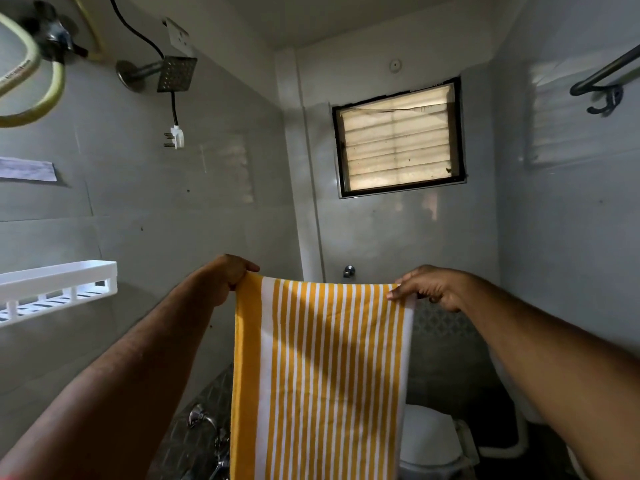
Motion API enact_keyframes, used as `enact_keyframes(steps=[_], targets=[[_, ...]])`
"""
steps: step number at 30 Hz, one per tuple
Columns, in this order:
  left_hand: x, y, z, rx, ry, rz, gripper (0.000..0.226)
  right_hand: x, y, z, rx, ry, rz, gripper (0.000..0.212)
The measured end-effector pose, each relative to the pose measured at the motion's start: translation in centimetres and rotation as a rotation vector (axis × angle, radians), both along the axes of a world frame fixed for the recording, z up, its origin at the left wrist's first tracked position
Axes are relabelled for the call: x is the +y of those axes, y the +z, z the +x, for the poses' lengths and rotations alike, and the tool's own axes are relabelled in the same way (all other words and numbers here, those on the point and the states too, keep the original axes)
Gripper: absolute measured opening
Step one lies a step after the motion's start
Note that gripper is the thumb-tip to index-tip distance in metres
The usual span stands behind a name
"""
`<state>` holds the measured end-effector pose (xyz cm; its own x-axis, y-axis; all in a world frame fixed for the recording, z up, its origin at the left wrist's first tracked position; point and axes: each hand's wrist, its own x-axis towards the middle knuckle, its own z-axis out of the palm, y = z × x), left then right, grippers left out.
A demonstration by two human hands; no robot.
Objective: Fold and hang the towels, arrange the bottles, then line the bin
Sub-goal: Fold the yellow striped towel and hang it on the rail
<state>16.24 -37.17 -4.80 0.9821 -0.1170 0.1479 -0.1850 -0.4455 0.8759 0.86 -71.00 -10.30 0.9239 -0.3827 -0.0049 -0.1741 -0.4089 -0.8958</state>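
Note:
A yellow and white striped towel (322, 375) hangs straight down in front of me, stretched flat by its top edge. My left hand (228, 275) pinches the top left corner. My right hand (429, 287) pinches the top right corner. Both arms are held out at about chest height. The towel's lower end runs out of the bottom of the view. A dark towel rail with a hook (604, 81) is fixed high on the right wall. No bottles or bin show.
A white plastic wall shelf (59, 282) sticks out on the left. A shower head (175, 74) and a dangling plug (176, 136) hang above it. A louvred window (398, 136) is ahead. Taps (204, 420) and a white toilet (429, 441) lie below, behind the towel.

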Motion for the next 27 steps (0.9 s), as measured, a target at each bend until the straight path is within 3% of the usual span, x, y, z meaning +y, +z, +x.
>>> enact_keyframes(steps=[4, 9, 12, 16, 22, 24, 27], targets=[[0.3, 0.7, -0.1, 0.003, 0.057, 0.004, 0.027, 0.5, 0.5, 0.6, 0.043, 0.057, -0.231, 0.042], [1.1, 1.2, -0.3, 0.060, 0.031, 0.083, 0.012, 0.9, 1.0, 1.4, -0.007, 0.035, -0.359, 0.031], [1.2, 1.2, -0.4, -0.015, -0.028, 0.284, 0.035, 0.6, 1.0, 1.9, -0.052, -0.008, -0.385, 0.023], [1.2, 1.5, -0.4, -0.125, -0.051, 0.598, 0.040, 0.2, 0.9, 2.9, -0.074, -0.084, -0.432, 0.013], [1.6, 1.1, -0.2, -0.405, 0.323, 0.870, 0.033, 0.3, 2.2, 2.2, -0.031, -0.296, -0.737, 0.045], [2.1, 1.6, 0.2, -0.427, 0.335, 0.767, 0.030, -0.2, 2.5, 2.0, -0.023, -0.302, -0.729, 0.049], [2.8, 2.5, 0.5, -0.423, 0.187, 0.278, 0.022, -0.7, 4.1, 1.4, -0.278, -0.183, -0.421, 0.038]])
